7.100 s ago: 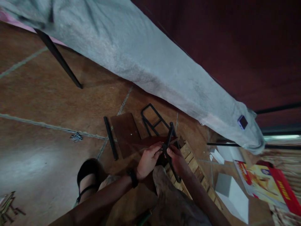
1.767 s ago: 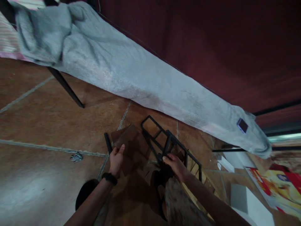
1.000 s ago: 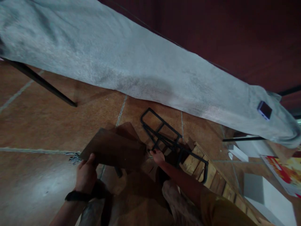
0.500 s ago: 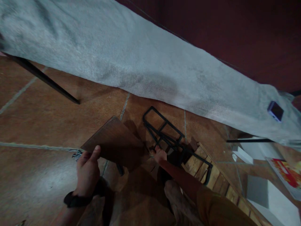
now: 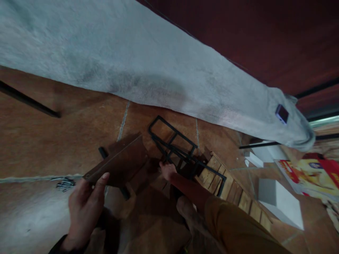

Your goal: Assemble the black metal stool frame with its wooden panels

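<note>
Down on the tiled floor [image 5: 39, 148], the left hand [image 5: 83, 208] holds a brown board [image 5: 119, 164] by its near corner, thumb on top and fingers curled under, so the grip is clamped on the board. The board is tilted, its left edge raised off the floor and its far end low beside a black frame [image 5: 172, 144]. The right hand [image 5: 167, 170] reaches forward and touches the near bar of the frame; whether its fingers close round the bar cannot be told, as they are small and dark here. The frame lies flat, partly across a slatted wooden panel [image 5: 233, 192] that runs off to the right. A short black bar [image 5: 102, 152] pokes out from behind the board's far edge. A small heap of screws [image 5: 65, 183] lies on the floor, just left of the left hand. Open floor spreads to the left and ahead, up to the hanging edge of a grey blanket [image 5: 148, 67]. To the right the room is tighter: white blocks [image 5: 278, 201] and a colourful box [image 5: 309, 173] stand near the panel's end.
</note>
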`<action>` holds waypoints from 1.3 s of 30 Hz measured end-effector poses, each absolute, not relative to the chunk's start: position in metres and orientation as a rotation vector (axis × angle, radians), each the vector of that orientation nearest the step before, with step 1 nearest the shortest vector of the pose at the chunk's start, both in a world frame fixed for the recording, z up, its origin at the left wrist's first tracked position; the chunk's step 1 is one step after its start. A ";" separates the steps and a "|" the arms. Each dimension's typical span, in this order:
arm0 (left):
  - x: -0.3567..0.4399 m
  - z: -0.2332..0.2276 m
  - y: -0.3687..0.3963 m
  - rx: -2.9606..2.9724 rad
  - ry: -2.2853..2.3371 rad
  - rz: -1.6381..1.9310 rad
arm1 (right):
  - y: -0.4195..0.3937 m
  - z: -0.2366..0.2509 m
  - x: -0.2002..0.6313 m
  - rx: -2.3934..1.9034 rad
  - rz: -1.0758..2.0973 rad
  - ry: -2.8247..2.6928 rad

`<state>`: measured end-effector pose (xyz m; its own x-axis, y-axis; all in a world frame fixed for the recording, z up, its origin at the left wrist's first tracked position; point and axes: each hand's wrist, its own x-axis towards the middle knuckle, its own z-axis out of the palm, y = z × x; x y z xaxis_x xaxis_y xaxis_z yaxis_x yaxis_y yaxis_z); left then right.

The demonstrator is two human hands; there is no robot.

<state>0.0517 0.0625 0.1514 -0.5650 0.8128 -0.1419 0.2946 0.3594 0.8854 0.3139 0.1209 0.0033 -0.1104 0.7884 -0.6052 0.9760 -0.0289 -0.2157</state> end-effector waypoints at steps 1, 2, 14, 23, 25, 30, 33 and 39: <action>0.054 0.152 0.062 0.973 2.032 1.159 | 0.122 0.004 0.313 1.886 -0.859 1.968; 0.056 0.152 0.062 1.004 2.004 1.146 | 0.123 0.004 0.312 1.909 -0.832 1.996; 0.048 0.156 0.063 1.117 1.983 1.108 | 0.136 -0.012 0.327 1.867 -0.832 1.988; 0.043 0.160 0.059 1.344 1.969 1.093 | 0.133 -0.008 0.349 1.669 -0.736 2.091; 0.046 0.161 0.058 1.354 1.907 1.079 | 0.130 -0.006 0.341 1.575 -0.709 2.143; 0.046 0.156 0.056 1.284 1.862 1.088 | 0.133 -0.009 0.319 1.435 -0.660 2.180; 0.044 0.151 0.054 1.266 1.863 1.089 | 0.138 -0.012 0.313 1.429 -0.686 2.160; 0.042 0.151 0.054 1.272 1.839 1.112 | 0.146 -0.010 0.314 1.583 -0.857 2.103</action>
